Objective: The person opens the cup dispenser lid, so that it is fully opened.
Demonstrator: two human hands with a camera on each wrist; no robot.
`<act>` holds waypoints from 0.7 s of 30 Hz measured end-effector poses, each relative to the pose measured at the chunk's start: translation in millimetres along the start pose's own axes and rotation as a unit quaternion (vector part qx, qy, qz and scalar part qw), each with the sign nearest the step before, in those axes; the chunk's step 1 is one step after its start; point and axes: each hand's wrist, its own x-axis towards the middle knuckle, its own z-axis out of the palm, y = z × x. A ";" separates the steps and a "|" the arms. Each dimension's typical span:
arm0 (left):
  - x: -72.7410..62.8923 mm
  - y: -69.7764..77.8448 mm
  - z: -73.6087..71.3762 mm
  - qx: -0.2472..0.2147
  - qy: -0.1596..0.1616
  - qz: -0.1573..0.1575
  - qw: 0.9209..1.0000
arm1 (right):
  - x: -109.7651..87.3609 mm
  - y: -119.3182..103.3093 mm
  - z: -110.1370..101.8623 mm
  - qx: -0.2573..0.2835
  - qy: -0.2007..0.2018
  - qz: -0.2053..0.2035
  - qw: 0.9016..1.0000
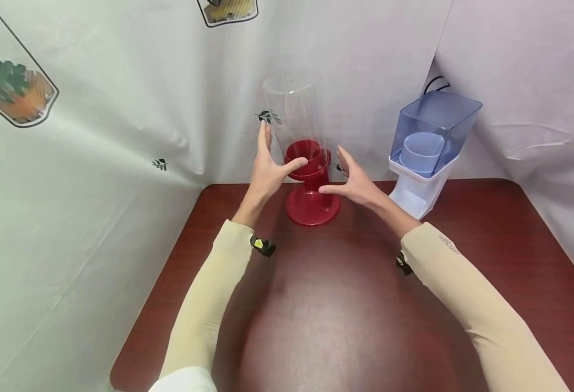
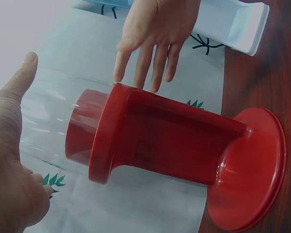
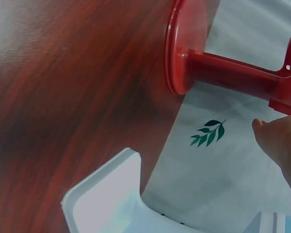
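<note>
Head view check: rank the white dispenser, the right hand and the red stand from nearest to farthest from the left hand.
1. Red stand, just right of the left hand, between both hands
2. Right hand, farther right
3. White dispenser, rightmost of the three

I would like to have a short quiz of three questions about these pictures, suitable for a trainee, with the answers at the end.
1. Multiple choice: what colour is the stand below the clear cylinder?
A) green
B) red
C) yellow

2. Fill in: the white and bluish dispenser stands to the person's ____ of the stand.

3. True or false: the left hand and the right hand are both raised above the table.

Key:
1. B
2. right
3. True
</note>
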 end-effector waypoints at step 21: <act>14.9 2.7 14.6 -0.009 0.012 0.020 1.000 | 27.4 -6.4 13.4 -0.015 0.004 0.033 0.999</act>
